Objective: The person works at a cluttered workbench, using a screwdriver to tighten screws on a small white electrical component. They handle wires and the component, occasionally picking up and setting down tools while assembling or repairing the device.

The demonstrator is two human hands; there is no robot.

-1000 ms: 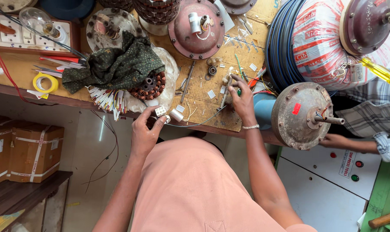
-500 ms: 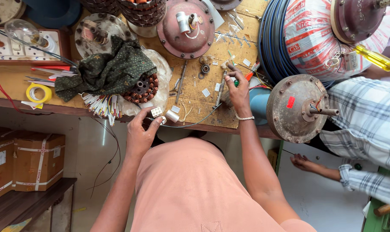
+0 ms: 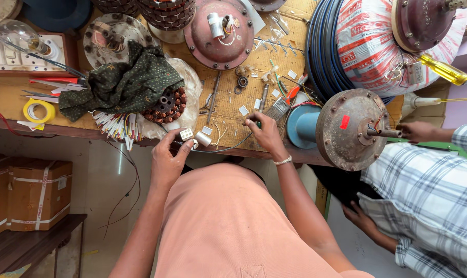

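My left hand [image 3: 170, 156] is at the front edge of the wooden workbench [image 3: 228, 98] and grips a small white connector block and a silvery cylinder [image 3: 195, 138], with thin wires running off them. My right hand [image 3: 265, 135] rests on the bench to the right, closed on a thin tool with a green handle [image 3: 257, 123]; a dark wire runs between both hands. A copper-wound stator [image 3: 164, 108] with white sleeved leads sits just beyond my left hand, half under a dark green cloth [image 3: 121, 82].
A maroon fan motor cover [image 3: 220, 33], a rusty motor housing [image 3: 352, 128], a blue wire coil [image 3: 326, 46], yellow tape [image 3: 39, 110] and a yellow screwdriver [image 3: 444, 69] crowd the bench. Another person in a checked shirt [image 3: 429, 190] stands at right. Cardboard boxes [image 3: 32, 193] sit lower left.
My right hand has drawn back from the middle of the bench toward its front edge. The other person has stepped closer on the right, one hand reaching to the rusty housing's shaft.
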